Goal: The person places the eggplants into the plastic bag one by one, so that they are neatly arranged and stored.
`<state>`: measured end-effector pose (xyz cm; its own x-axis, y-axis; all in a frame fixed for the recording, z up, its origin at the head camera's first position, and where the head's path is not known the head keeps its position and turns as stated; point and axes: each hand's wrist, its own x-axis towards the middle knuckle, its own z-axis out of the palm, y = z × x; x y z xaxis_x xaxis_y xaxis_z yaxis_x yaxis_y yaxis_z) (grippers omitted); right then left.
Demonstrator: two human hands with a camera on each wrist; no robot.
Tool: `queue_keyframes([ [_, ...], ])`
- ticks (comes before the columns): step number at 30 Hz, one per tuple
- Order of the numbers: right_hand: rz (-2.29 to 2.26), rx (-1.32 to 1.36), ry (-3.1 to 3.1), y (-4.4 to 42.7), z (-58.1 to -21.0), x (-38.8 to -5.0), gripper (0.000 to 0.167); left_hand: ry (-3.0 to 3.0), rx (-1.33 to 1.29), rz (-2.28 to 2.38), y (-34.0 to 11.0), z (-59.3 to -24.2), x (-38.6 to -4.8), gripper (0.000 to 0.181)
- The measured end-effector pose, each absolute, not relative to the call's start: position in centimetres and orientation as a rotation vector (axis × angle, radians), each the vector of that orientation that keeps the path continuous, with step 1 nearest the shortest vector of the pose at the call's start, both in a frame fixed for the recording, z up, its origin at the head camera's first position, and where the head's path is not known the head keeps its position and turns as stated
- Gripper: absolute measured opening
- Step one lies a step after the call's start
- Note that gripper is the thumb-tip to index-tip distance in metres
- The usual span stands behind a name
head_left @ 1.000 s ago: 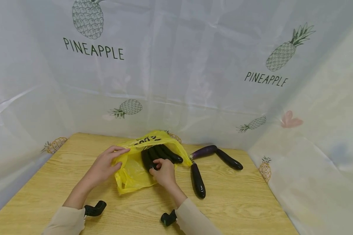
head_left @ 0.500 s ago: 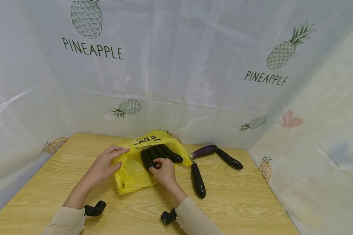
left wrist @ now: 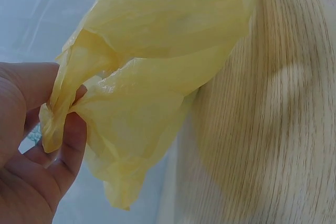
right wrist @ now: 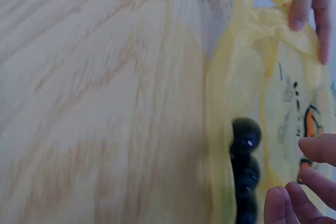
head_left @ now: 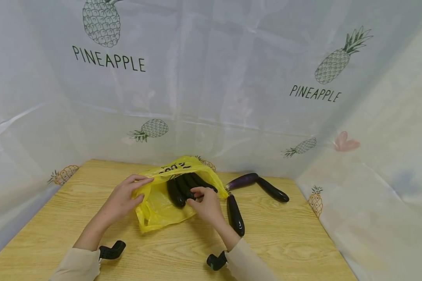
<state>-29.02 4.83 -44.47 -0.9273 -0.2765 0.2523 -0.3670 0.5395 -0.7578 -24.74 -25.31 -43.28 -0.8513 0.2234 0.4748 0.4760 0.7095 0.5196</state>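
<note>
A yellow plastic bag (head_left: 158, 205) lies on its side, its mouth facing the person, with several dark eggplants (head_left: 176, 194) side by side inside. The left hand (head_left: 120, 200) holds the bag's rim at the left; the left wrist view shows the bag's film (left wrist: 65, 90) between thumb and fingers of that hand (left wrist: 37, 140). At the bag's mouth, the right hand (head_left: 209, 207) is just in front of the eggplants. In the right wrist view its fingers (right wrist: 317, 148) are spread, apart from the rounded eggplant ends (right wrist: 245, 136), and hold nothing.
Right of the bag, three more eggplants lie on the wooden table (head_left: 285, 234): a purplish one (head_left: 244, 180), one beside it (head_left: 273, 190) and one nearer the person (head_left: 235, 214). A pineapple-print sheet (head_left: 218, 78) hangs behind. Each wrist has a black device (head_left: 112, 250).
The right hand has drawn back a little to the right from the leftmost eggplant, whose end now shows. The left hand keeps its hold on the bag.
</note>
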Motion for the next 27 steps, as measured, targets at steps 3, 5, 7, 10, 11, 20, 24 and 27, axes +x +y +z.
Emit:
queue_keyframes([
  [3,1.331,0.56,-2.687,6.1,-43.7,-28.8,0.035,-2.537,-0.546,-0.921,-25.4,-43.3,-24.7,0.059],
  [5,1.299,0.573,-2.697,7.2,-43.2,-28.5,0.035,-2.536,-0.549,-0.92,-25.5,-43.4,-24.8,0.059],
  [7,1.256,0.587,-2.704,8.3,-42.7,-28.2,0.035,-2.535,-0.55,-0.917,-25.5,-43.5,-24.8,0.059],
  [10,1.187,0.609,-2.694,10.1,-42.4,-27.9,0.035,-2.532,-0.551,-0.907,-25.5,-43.5,-24.8,0.058],
  [11,1.169,0.612,-2.692,10.7,-42.4,-27.9,0.035,-2.531,-0.551,-0.905,-25.5,-43.5,-24.8,0.058],
  [20,0.992,0.563,-2.695,15.6,-42.2,-27.2,0.037,-2.523,-0.562,-0.889,-25.4,-43.5,-24.9,0.058],
  [24,0.926,0.557,-2.715,17.2,-42.3,-26.6,0.041,-2.518,-0.566,-0.888,-25.4,-43.4,-24.9,0.058],
  [27,0.906,0.534,-2.736,18.1,-42.5,-26.2,0.043,-2.518,-0.567,-0.9,-25.3,-43.4,-24.9,0.058],
])
